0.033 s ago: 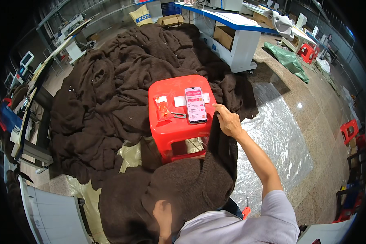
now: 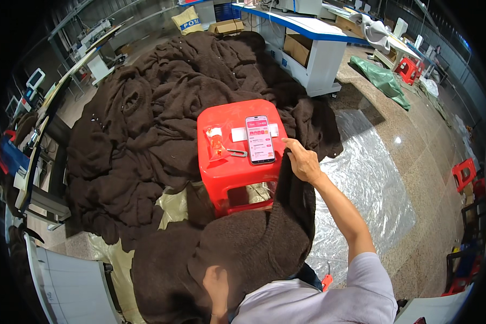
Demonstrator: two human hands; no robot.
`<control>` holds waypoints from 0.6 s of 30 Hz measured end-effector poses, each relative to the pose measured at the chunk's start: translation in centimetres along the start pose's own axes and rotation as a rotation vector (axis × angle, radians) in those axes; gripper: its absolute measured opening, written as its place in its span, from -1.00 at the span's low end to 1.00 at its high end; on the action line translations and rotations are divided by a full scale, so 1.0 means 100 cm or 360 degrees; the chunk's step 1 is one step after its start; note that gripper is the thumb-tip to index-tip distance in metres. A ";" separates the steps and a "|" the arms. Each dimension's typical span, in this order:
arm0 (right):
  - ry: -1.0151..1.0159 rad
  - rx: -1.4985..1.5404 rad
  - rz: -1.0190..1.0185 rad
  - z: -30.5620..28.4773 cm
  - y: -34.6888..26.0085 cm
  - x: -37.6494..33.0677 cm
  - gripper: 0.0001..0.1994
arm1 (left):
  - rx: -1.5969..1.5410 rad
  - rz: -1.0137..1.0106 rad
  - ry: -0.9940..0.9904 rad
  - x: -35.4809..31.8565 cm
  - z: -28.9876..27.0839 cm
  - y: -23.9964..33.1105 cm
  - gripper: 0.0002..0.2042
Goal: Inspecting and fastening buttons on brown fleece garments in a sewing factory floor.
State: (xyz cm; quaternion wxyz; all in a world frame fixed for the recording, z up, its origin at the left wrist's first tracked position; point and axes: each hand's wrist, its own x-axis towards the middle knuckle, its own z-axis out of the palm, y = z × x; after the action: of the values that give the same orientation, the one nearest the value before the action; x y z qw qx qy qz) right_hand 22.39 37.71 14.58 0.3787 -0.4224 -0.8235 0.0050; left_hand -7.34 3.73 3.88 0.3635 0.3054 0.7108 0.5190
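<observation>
- Speckled stone floor [image 2: 416, 178] of a workshop, part covered by clear plastic sheeting [image 2: 362, 189], carries a big heap of dark brown knitwear [image 2: 162, 119].
- Head view: a red plastic stool [image 2: 235, 156] stands by the heap, with a phone [image 2: 260, 139], a small packet [image 2: 216, 143] and a small metal tool [image 2: 236, 153] on top.
- Right hand [image 2: 303, 162], beside the stool, pinches the edge of a brown knitted garment [image 2: 264, 237], which hangs down to the lap.
- Left hand [image 2: 217, 286] sits low under the garment; whether its fingers grip cannot be told.
- Garment looks soft, limp and stretchy, likely easiest held at a hem or edge.
</observation>
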 end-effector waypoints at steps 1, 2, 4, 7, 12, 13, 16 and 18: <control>0.0012 0.0007 -0.0021 0.002 0.000 -0.001 -0.68 | 0.0029 -0.0001 0.0007 0.000 -0.002 -0.006 -0.88; 0.0023 0.0015 -0.0042 0.003 0.000 -0.002 -0.68 | 0.0058 -0.0002 0.0014 0.000 -0.003 -0.006 -0.85; 0.0019 0.0021 -0.0041 0.005 -0.002 -0.003 -0.68 | 0.0002 -0.0023 0.0016 -0.001 -0.001 -0.006 -0.85; -0.0012 0.0046 -0.0019 0.008 -0.007 -0.007 -0.65 | -0.0052 -0.0055 -0.0013 -0.002 -0.003 -0.005 -0.85; -0.0038 0.0082 -0.0014 0.011 -0.014 -0.011 -0.62 | 0.0038 -0.0072 -0.0061 -0.002 -0.003 0.007 -0.84; -0.0066 0.0075 -0.0001 0.012 -0.016 -0.012 -0.62 | 0.0074 0.0036 -0.0040 -0.002 -0.002 0.005 -0.83; -0.0075 0.0089 -0.0011 0.014 -0.017 -0.015 -0.62 | 0.0186 0.0117 0.0002 -0.004 0.000 0.010 -0.83; -0.0057 0.0112 -0.0032 0.015 -0.018 -0.016 -0.63 | 0.0262 0.0089 0.0025 -0.005 0.001 0.014 -0.83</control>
State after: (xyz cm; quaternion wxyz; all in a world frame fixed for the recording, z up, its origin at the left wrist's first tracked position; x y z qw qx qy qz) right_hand 20.79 35.88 13.12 0.3784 -0.4004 -0.8337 0.0376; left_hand -6.90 3.79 5.33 0.3168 0.3499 0.7451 0.4712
